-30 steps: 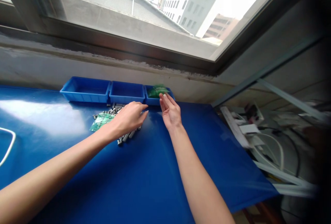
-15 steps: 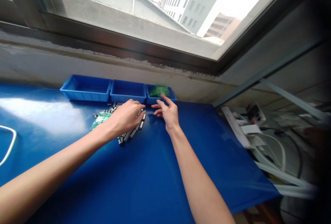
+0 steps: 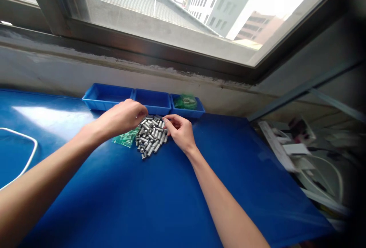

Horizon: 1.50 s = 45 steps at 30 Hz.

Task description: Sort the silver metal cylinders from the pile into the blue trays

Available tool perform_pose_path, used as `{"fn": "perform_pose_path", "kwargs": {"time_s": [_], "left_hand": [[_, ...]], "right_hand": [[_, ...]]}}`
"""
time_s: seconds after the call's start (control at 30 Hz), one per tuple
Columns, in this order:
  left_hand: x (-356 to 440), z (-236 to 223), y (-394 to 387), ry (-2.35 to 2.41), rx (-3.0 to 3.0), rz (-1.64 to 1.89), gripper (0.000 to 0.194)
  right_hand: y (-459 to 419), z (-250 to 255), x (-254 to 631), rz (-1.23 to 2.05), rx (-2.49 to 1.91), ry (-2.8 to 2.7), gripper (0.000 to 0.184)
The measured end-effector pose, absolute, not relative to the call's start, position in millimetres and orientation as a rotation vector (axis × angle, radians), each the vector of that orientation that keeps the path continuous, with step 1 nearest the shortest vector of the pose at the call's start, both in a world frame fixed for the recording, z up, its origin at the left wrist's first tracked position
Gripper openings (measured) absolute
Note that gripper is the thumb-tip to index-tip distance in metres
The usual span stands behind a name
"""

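Note:
A heap of short silvery metal cylinders lies on the blue tabletop. My left hand is over the heap's upper left, fingers curled in a pinch; what they hold, if anything, is hidden. At the heap's right edge, my right hand has its thumb and forefinger closed together near the outermost cylinders. I cannot make out what is between those fingertips. Partly under my left wrist, a green-tinted clear plastic bag touches the heap's left side.
Three joined blue bins stand along the wall: a left bin, a middle bin and a right bin holding green bags. A white cable curves at left. Beyond the table's right edge are a metal frame and cords.
My left hand has shifted left off the heap, uncovering the cylinders. My right hand has moved from near the right bin to the heap, its spread fingers now pinched. The view has shifted slightly.

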<state>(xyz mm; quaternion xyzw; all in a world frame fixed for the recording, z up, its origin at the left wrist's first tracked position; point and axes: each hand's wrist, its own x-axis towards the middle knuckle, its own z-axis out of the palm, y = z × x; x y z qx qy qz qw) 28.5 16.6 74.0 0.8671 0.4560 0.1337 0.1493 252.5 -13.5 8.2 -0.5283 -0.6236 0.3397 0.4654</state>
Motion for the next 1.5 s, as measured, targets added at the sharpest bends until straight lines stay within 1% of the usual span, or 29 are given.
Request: {"fn": "perform_pose_path", "kwargs": {"time_s": [0.1, 0.23, 0.37, 0.47, 0.63, 0.7, 0.8, 0.97, 1.2, 1.27, 1.33, 1.43, 1.5], "left_hand": [[-2.7, 83.8, 20.9, 1.352, 2.479, 0.174, 0.027], [-21.8, 84.3, 22.6, 1.314, 2.482, -0.064, 0.049], [-17.5, 73.3, 24.0, 1.283, 2.473, -0.093, 0.057], [-13.6, 68.4, 25.9, 1.256, 2.496, -0.005, 0.050], [-14.0, 81.8, 25.0, 1.046, 2.451, 0.153, 0.014], [-12.7, 89.8, 22.6, 0.943, 2.392, 0.218, 0.015], [-6.7, 94.8, 19.6, 0.879, 2.257, 0.380, 0.022], [7.4, 83.6, 20.1, 0.959, 2.018, 0.651, 0.030], [16.7, 74.6, 18.8, 1.035, 1.933, 0.753, 0.030], [21.0, 72.2, 17.8, 1.047, 1.903, 0.817, 0.030], [27.3, 68.9, 17.0, 1.055, 1.863, 0.893, 0.034], [38.8, 65.3, 15.5, 1.098, 1.890, 0.976, 0.039], [45.9, 64.6, 13.9, 1.106, 1.977, 0.960, 0.036]], "right_hand": [[-21.9, 10.5, 238.8, 0.666, -1.291, -1.677, 0.022], [-28.8, 12.2, 227.6, 0.577, -1.234, -1.776, 0.020], [-29.8, 7.9, 223.2, 0.582, -1.223, -1.792, 0.020], [-29.4, 5.4, 222.6, 0.570, -1.225, -1.791, 0.020], [-29.9, 6.8, 223.4, 0.597, -1.235, -1.763, 0.023], [-30.5, 9.0, 224.4, 0.676, -1.208, -1.722, 0.026], [-31.4, 14.0, 226.7, 0.851, -1.117, -1.642, 0.031], [-29.9, 19.6, 231.9, 1.117, -1.042, -1.494, 0.031], [-23.8, 14.9, 237.3, 1.129, -1.024, -1.398, 0.026], [-21.4, 15.0, 239.0, 1.085, -1.030, -1.387, 0.025], [-17.0, 15.6, 243.7, 0.968, -1.050, -1.349, 0.027], [-6.2, 15.2, 260.1, 0.662, -1.131, -1.246, 0.030], [2.7, 13.2, 276.4, 0.476, -1.194, -1.205, 0.031]]}}
